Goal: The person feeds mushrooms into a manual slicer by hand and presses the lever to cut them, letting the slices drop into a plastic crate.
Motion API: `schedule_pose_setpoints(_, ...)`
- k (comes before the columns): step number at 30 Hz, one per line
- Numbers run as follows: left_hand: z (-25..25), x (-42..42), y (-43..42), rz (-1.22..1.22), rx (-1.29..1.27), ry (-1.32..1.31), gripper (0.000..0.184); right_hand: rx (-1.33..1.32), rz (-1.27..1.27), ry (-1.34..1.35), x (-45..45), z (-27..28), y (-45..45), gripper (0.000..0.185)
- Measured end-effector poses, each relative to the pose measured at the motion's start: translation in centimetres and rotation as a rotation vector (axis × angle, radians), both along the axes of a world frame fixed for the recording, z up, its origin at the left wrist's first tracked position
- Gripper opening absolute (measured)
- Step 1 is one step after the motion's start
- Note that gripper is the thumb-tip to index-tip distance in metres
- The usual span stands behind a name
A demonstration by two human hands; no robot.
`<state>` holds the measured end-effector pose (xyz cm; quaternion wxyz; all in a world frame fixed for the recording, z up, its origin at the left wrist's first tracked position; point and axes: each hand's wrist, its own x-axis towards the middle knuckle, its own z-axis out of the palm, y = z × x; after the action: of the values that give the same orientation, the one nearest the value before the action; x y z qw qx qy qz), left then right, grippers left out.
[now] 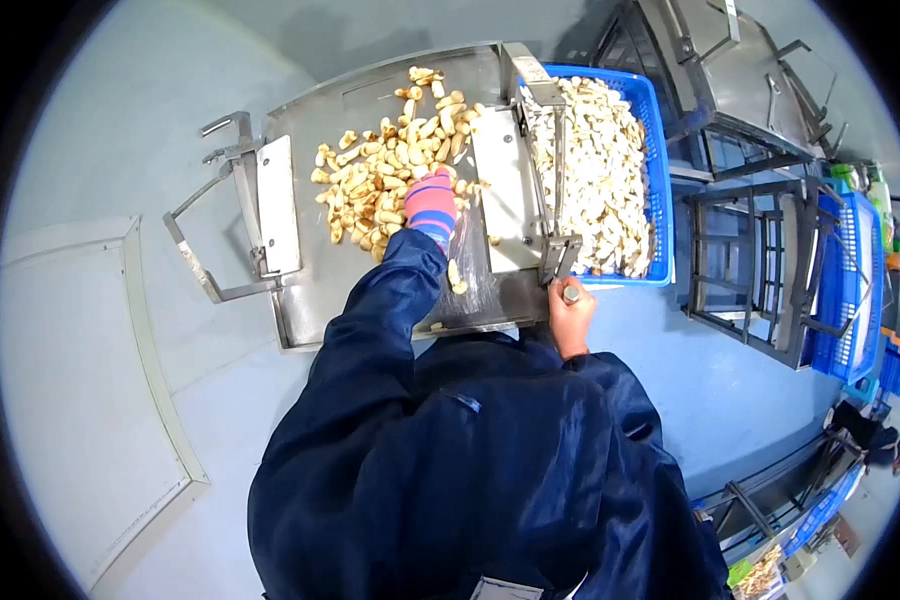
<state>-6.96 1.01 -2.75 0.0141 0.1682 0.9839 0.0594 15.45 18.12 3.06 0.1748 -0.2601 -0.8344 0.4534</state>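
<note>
My left hand [432,203], in a pink and blue striped glove, is at the right side of a heap of whole mushrooms [382,180] on the steel table [315,300]. Its fingers are bent over the mushrooms, and whether one is held is hidden. Bare and closed, my right hand [571,315] grips the metal handle [570,294] of a hinged blade [558,160]. The blade runs beside a white cutting board [500,190]. Sliced mushrooms [595,170] fill a blue basket [660,190] just right of the blade.
Another blade frame [215,215] with a white board [278,205] is mounted at the table's left side. Steel racks [750,265] and a blue crate [850,300] stand to the right. Part of a person [865,430] shows at the far right.
</note>
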Motion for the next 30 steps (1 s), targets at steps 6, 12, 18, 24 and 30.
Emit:
schedule_pose_setpoints(6, 1.5, 0.3, 1.1, 0.184, 0.442, -0.215, 0.038, 0.039, -0.009, -0.01, -0.4, 0.0, 0.1, 0.024)
schedule_pose_setpoints(12, -0.9, 4.6, 9.6, 0.312, 0.908, -0.571, 0.042, -0.084, -0.029, -0.022, -0.9, 2.5, -0.1, 0.023)
schedule_pose_setpoints(18, -3.4, 6.9, 11.1, 0.328, 1.042, -0.542, 0.04, -0.06, -0.026, -0.016, -1.0, 1.9, -0.1, 0.023)
schedule_pose_setpoints(24, -3.5, 8.0, 11.5, 0.349, 1.144, -0.473, 0.038, 0.007, 0.004, 0.019, 0.1, -1.4, -0.1, 0.022)
schedule_pose_setpoints(30, -7.0, 6.6, 11.3, 0.268, 1.225, -0.541, 0.041, -0.102, -0.043, -0.007, -0.7, 1.5, -0.1, 0.023)
